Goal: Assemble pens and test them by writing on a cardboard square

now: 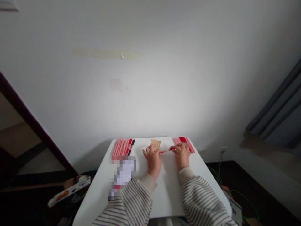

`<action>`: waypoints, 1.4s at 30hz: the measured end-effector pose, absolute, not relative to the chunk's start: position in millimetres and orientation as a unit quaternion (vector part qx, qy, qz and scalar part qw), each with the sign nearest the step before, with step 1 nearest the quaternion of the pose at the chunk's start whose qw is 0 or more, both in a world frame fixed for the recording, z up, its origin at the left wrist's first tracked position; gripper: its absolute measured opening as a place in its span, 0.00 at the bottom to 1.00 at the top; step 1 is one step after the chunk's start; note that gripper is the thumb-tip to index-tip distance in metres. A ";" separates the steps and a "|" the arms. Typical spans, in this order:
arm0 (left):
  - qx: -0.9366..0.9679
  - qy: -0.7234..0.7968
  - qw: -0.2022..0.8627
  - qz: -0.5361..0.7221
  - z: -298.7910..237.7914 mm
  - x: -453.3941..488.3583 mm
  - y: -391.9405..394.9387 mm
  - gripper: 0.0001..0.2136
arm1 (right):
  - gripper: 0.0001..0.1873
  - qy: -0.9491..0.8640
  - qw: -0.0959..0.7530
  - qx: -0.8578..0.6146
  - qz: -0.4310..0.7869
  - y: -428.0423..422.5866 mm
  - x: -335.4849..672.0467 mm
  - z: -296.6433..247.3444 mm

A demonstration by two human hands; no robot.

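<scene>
My left hand (154, 161) is over the middle of the white table (171, 188), its thumb and fingertips closed on the left end of a thin red pen (166, 150). The pen lies nearly level between my hands, with a pale, slender middle part and red at both ends. My right hand (182, 155) grips its other end, close beside a row of thin pink and red pen pieces (191, 146). Just behind my left fingers is a small tan paper square (156, 143). My fingers partly hide both pen ends.
At the back left lie several pink pen barrels (119, 148), with a red pen (128, 147) and a black pen (131, 147) alongside. A blurred-out, pale, long object (124, 172) rests nearer on the left. The wall (150, 103) stands behind the table; green cables (215, 174) run at right.
</scene>
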State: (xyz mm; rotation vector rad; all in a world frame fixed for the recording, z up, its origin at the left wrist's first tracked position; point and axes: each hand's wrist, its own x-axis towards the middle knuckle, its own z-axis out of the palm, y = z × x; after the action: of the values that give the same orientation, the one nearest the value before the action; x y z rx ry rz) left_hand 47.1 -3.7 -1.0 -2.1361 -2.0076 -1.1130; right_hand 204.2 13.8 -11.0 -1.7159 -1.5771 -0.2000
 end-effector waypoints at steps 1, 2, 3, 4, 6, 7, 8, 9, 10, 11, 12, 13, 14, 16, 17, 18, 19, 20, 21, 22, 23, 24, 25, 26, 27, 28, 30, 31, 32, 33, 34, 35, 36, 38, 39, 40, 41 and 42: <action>-0.681 -0.640 0.003 -0.356 -0.8 47.0 -4.1 0.06 | 0.07 -0.618 0.393 -0.676 -0.079 13.6 204.2 -11.0; -0.680 -0.640 0.002 -0.358 -0.4 46.8 -4.6 0.06 | 0.07 -0.616 0.395 -0.677 -0.079 13.4 204.2 -11.0; -0.678 -0.640 0.002 -0.360 0.2 46.7 -5.1 0.06 | 0.07 -0.613 0.398 -0.678 -0.080 13.2 204.2 -11.0; -0.677 -0.641 0.001 -0.363 0.9 46.5 -5.7 0.06 | 0.08 -0.610 0.401 -0.679 -0.082 13.0 204.3 -11.0; -0.674 -0.641 0.000 -0.367 2.9 46.0 -7.0 0.06 | 0.08 -0.599 0.409 -0.683 -0.089 12.7 204.6 -11.0; -0.672 -0.642 -0.001 -0.369 4.1 45.5 -7.6 0.06 | 0.09 -0.591 0.413 -0.687 -0.093 12.7 205.0 -11.0; -0.671 -0.643 0.001 -0.369 5.4 45.0 -8.2 0.06 | 0.09 -0.582 0.415 -0.692 -0.096 12.7 205.4 -11.0; -0.670 -0.644 0.003 -0.370 6.6 44.3 -8.7 0.06 | 0.09 -0.576 0.416 -0.696 -0.099 12.7 205.9 -11.0; -0.668 -0.645 0.006 -0.370 7.8 43.6 -9.1 0.06 | 0.10 -0.573 0.416 -0.699 -0.101 12.7 206.2 -11.0; -0.666 -0.647 0.010 -0.372 8.9 42.8 -9.5 0.06 | 0.10 -0.574 0.413 -0.699 -0.103 12.6 206.5 -11.0; -0.663 -0.648 0.014 -0.373 9.9 41.9 -9.9 0.06 | 0.10 -0.580 0.409 -0.697 -0.104 12.5 206.6 -11.0; -0.660 -0.650 0.017 -0.376 10.7 41.0 -10.2 0.06 | 0.10 -0.589 0.404 -0.692 -0.105 12.3 206.5 -10.9; -0.658 -0.651 0.021 -0.379 11.4 40.2 -10.6 0.06 | 0.10 -0.598 0.399 -0.687 -0.106 12.1 206.2 -10.7; -0.652 -0.652 0.029 -0.385 12.6 38.8 -11.4 0.07 | 0.08 -0.611 0.386 -0.684 -0.101 11.2 205.3 -10.1; -0.650 -0.654 0.032 -0.386 13.1 38.1 -11.8 0.07 | 0.07 -0.616 0.378 -0.684 -0.096 10.8 204.8 -9.6; -0.648 -0.655 0.035 -0.386 13.6 37.6 -12.2 0.08 | 0.06 -0.622 0.370 -0.684 -0.090 10.3 204.3 -9.1; -0.646 -0.658 0.038 -0.385 14.0 37.0 -12.6 0.08 | 0.06 -0.629 0.362 -0.683 -0.082 9.8 203.8 -8.6; -0.644 -0.661 0.040 -0.384 14.4 36.6 -12.9 0.08 | 0.06 -0.638 0.356 -0.679 -0.074 9.4 203.3 -8.1; -0.642 -0.663 0.042 -0.383 14.8 36.1 -13.1 0.08 | 0.06 -0.647 0.350 -0.674 -0.067 9.0 202.7 -7.7; -0.640 -0.666 0.044 -0.381 15.0 35.8 -13.2 0.07 | 0.06 -0.656 0.346 -0.668 -0.062 8.7 202.1 -7.4; -0.639 -0.668 0.045 -0.379 15.2 35.4 -13.2 0.07 | 0.07 -0.663 0.342 -0.663 -0.059 8.5 201.4 -7.2; -0.638 -0.669 0.046 -0.378 15.2 35.1 -13.1 0.07 | 0.07 -0.669 0.339 -0.659 -0.057 8.3 200.5 -7.1; -0.637 -0.671 0.047 -0.377 15.0 34.9 -12.9 0.08 | 0.07 -0.673 0.336 -0.656 -0.057 8.2 199.6 -7.1; -0.636 -0.672 0.048 -0.376 14.8 34.7 -12.7 0.08 | 0.08 -0.676 0.334 -0.654 -0.058 8.1 198.7 -7.1; -0.636 -0.673 0.050 -0.375 14.5 34.5 -12.5 0.08 | 0.08 -0.679 0.331 -0.652 -0.058 8.2 197.8 -7.3; -0.635 -0.673 0.052 -0.375 14.1 34.4 -12.3 0.08 | 0.09 -0.682 0.328 -0.651 -0.058 8.3 197.0 -7.5; -0.636 -0.672 0.053 -0.376 13.4 34.2 -12.0 0.08 | 0.09 -0.690 0.322 -0.646 -0.054 8.5 195.6 -8.0; -0.636 -0.672 0.053 -0.377 13.2 34.2 -11.8 0.08 | 0.09 -0.693 0.319 -0.644 -0.052 8.7 195.2 -8.3; -0.636 -0.671 0.053 -0.377 13.0 34.1 -11.7 0.08 | 0.09 -0.696 0.317 -0.642 -0.049 8.8 194.8 -8.6; -0.637 -0.670 0.052 -0.377 13.0 34.1 -11.6 0.07 | 0.10 -0.698 0.316 -0.641 -0.046 8.8 194.5 -8.8; -0.637 -0.670 0.052 -0.377 13.1 34.1 -11.5 0.07 | 0.10 -0.699 0.316 -0.640 -0.042 8.9 194.2 -9.0; -0.637 -0.671 0.050 -0.377 13.2 34.1 -11.4 0.07 | 0.10 -0.700 0.317 -0.639 -0.039 8.9 193.9 -9.1; -0.636 -0.672 0.048 -0.376 13.5 34.1 -11.3 0.08 | 0.10 -0.700 0.317 -0.639 -0.035 8.9 193.6 -9.3; -0.635 -0.674 0.043 -0.375 14.2 34.2 -11.4 0.08 | 0.11 -0.703 0.318 -0.635 -0.028 9.1 193.1 -9.7; -0.635 -0.675 0.040 -0.375 14.7 34.3 -11.5 0.08 | 0.11 -0.707 0.317 -0.632 -0.026 9.3 192.8 -10.1; -0.634 -0.675 0.039 -0.374 15.3 34.4 -11.7 0.08 | 0.11 -0.711 0.316 -0.627 -0.025 9.6 192.5 -10.4; -0.634 -0.676 0.038 -0.375 15.9 34.4 -12.0 0.08 | 0.11 -0.716 0.314 -0.622 -0.025 9.8 192.3 -10.8; -0.634 -0.676 0.037 -0.374 16.6 34.4 -12.4 0.08 | 0.12 -0.721 0.313 -0.618 -0.027 10.1 192.0 -11.2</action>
State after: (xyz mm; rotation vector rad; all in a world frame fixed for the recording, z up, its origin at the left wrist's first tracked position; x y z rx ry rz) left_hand 34.4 -12.4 16.6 -1.9466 -2.0737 -1.1492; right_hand 192.0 10.1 -11.2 -1.6292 -1.9024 -0.0715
